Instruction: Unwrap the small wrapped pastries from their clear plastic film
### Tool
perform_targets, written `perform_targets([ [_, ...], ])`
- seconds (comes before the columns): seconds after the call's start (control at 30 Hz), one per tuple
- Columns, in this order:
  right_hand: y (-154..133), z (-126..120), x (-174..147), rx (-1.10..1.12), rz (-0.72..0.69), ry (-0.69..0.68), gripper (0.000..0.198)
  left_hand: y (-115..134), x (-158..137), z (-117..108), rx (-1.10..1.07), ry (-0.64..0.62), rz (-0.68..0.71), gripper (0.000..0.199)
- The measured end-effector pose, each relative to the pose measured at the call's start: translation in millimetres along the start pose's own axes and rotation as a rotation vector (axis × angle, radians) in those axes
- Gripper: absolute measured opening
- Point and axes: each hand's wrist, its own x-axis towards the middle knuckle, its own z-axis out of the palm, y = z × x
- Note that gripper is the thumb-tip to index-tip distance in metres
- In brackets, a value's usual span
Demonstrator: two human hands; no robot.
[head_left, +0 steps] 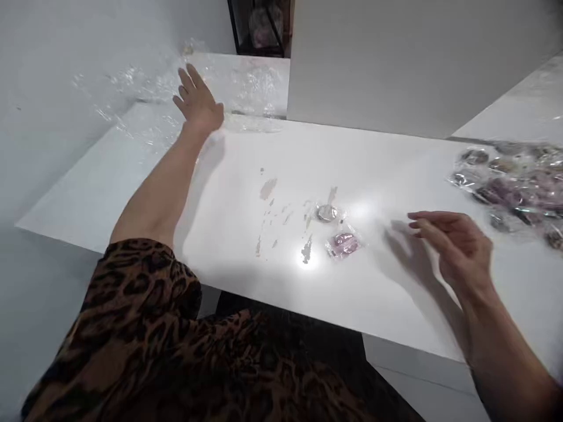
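Observation:
My left hand (197,102) reaches to the far left of the white table, fingers spread, at a heap of clear plastic bags (158,82). Whether it touches them I cannot tell. My right hand (461,246) hovers over the right part of the table, thumb and fingertips close together; nothing shows between them. To its left lie a small clear packet with a pinkish-purple item (344,244) and, just behind, another packet with a round silvery item (327,213). Right of that hand is a pile of small filled packets (523,181).
The white table (229,217) has worn grey patches near its middle. A white upright panel (373,64) stands along the back edge. Behind it on the left is a dark-framed shelf (259,29) with a wrapped thing in it. A wall borders the left.

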Motion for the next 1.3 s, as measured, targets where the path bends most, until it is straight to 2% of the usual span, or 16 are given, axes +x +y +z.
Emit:
perform_targets([
  [0.1, -22.4, 19.6, -5.6, -0.200, -0.292, -0.284, 0.040, 1.5, -63.9, 3.6, -0.146, -0.048, 0.418, 0.097],
  [0.17, -31.8, 33.9, -8.3, -0.308, -0.461, -0.404, 0.048, 9.3, -117.2, 8.4, -0.227, -0.214, 0.675, 0.075],
  [0.2, -34.4, 41.1, -9.5, -0.353, -0.527, -0.441, 0.050, 15.5, -146.3, 11.7, -0.242, -0.307, 0.752, 0.070],
  [0.27, -36.0, 54.5, -11.7, -0.432, -0.599, -0.497, 0.051, 30.2, -202.7, 19.7, -0.206, -0.512, 0.818, 0.064],
  [0.33, -35.0, 64.6, -14.2, -0.498, -0.615, -0.532, 0.051, 44.2, -247.9, 28.3, -0.133, -0.666, 0.852, 0.061],
  [0.4, -33.7, 70.6, -17.1, -0.548, -0.601, -0.547, 0.051, 54.2, -276.4, 36.1, -0.044, -0.723, 0.894, 0.056],
  [0.47, -33.5, 73.2, -20.0, -0.573, -0.567, -0.536, 0.051, 59.7, -290.4, 42.0, 0.013, -0.703, 0.922, 0.049],
  [0.57, -34.2, 73.9, -23.0, -0.578, -0.477, -0.499, 0.049, 62.1, -299.3, 45.4, 0.005, -0.626, 0.883, 0.040],
  [0.67, -34.6, 73.0, -23.1, -0.552, -0.360, -0.447, 0.047, 60.2, -307.5, 43.7, -0.095, -0.554, 0.805, 0.037],
  [0.77, -34.5, 70.7, -21.1, -0.459, -0.202, -0.378, 0.048, 56.2, -315.5, 43.1, -0.258, -0.563, 0.680, 0.032],
  [0.87, -35.7, 67.3, -19.3, -0.248, 0.015, -0.270, 0.045, 54.1, -320.7, 47.5, -0.452, -0.557, 0.493, 0.028],
  [1.0, -43.2, 70.2, -17.6, 0.278, 0.235, -0.055, 0.054, 62.3, -331.2, 56.5, -0.822, -0.601, 0.191, 0.017],
  [1.1, -53.7, 83.0, -15.0, 0.598, 0.271, 0.105, 0.065, 77.6, -346.3, 59.3, -1.091, -0.672, 0.003, 0.016],
  [1.3, -70.3, 112.7, -12.8, 0.722, 0.288, 0.274, 0.073, 101.5, -377.1, 58.5, -1.434, -0.720, -0.129, 0.005],
])
